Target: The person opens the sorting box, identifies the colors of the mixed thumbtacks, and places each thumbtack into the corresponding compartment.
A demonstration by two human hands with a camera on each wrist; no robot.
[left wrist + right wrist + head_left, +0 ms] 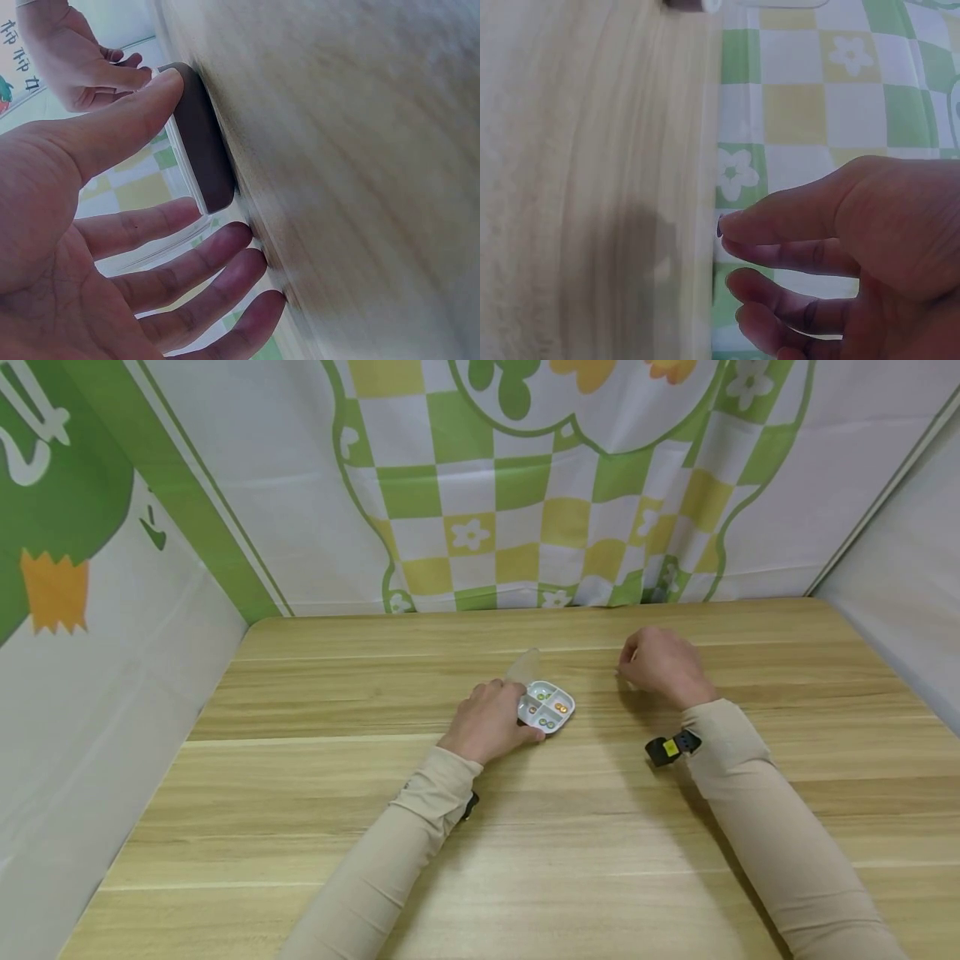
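Observation:
A small pill box (546, 707) with a white four-compartment inside and a dark base sits on the table. Its compartments hold several tiny ring-like pieces, green and orange. Behind it stands the clear lid (525, 667), swung open. My left hand (489, 718) grips the box from the left, thumb on the near side and index finger at the far side; the other fingers spread out in the left wrist view. To the right of the box, above the table, my right hand (663, 664) pinches a tiny thin piece (720, 225) between thumb and index finger; its kind is too small to tell.
The wooden table (300, 810) reaches back to a green, yellow and white checked curtain (517, 518). White fabric walls stand at the left and right sides. Each wrist wears a black strap, such as the right wrist strap (672, 747).

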